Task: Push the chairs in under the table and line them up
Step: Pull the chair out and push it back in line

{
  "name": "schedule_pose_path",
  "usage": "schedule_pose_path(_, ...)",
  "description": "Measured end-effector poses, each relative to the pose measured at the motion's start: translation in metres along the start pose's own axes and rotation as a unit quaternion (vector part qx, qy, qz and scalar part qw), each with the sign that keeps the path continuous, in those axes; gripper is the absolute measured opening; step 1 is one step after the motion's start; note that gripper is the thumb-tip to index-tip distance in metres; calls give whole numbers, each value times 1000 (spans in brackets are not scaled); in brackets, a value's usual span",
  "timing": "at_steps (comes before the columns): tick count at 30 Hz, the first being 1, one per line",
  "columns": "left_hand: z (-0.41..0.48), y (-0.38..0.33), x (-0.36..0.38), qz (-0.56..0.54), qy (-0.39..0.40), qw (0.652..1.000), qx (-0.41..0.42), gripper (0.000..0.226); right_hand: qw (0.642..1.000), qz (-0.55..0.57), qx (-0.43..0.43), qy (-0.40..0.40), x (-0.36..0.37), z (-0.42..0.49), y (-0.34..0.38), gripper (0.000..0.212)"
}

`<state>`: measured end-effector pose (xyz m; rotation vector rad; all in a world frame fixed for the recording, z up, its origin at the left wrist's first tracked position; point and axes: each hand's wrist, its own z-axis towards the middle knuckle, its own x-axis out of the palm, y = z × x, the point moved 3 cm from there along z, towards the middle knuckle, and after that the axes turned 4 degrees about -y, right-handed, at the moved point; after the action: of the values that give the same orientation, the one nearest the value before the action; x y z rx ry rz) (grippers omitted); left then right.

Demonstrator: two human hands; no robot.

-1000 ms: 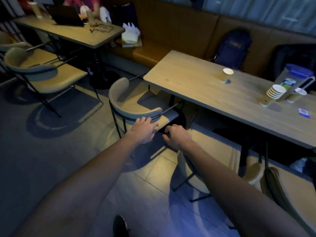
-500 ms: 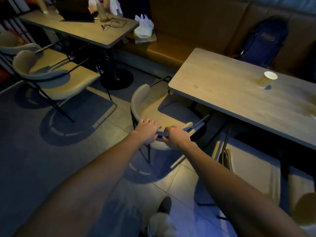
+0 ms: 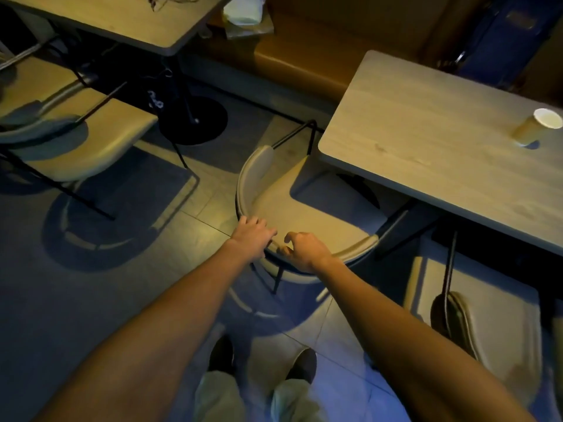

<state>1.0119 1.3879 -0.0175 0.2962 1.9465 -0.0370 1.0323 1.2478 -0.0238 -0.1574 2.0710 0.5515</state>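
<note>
A beige chair [image 3: 307, 208] with a curved backrest and black legs stands at the left end of the wooden table [image 3: 426, 123], the front of its seat under the table edge. My left hand [image 3: 251, 236] lies over the backrest rim with its fingers wrapped on it. My right hand [image 3: 304, 251] holds the same rim just to the right, thumb and forefinger loosely curled around it. A second beige chair [image 3: 493, 318] stands to the right, partly tucked under the table's long side.
A paper cup [image 3: 536, 129] stands on the table. Another table [image 3: 128, 19] on a round black base [image 3: 195, 120] sits at the upper left, with beige chairs [image 3: 91, 141] beside it. A brown bench [image 3: 292, 53] carries a dark backpack [image 3: 502, 35]. My shoes [image 3: 301, 365] stand on the tiled floor.
The chair has slid toward the table, its seat now partly under the edge. Both hands stayed on the backrest; the right hand's grip has loosened. My view has tilted downward.
</note>
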Motion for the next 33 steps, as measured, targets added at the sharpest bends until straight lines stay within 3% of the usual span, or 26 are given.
schedule_pose_path(7,37,44,37,42,-14,994,99,56,991,62,107,41,44,30,2,55)
schedule_pose_path(11,53,52,51,59,-27,986,156,54,986,44,155,33,58,37,2,57)
schedule_pose_path(16,69,53,63,60,-29,979,192,45,981,-13,192,14,73,43,12,46)
schedule_pose_path(20,70,55,69,48,-55,978,197,38,977,-57,207,-19,77,42,17,29)
schedule_pose_path(33,50,28,78,10,-36,974,225,42,979,-66,192,-16,89,0,-9,30)
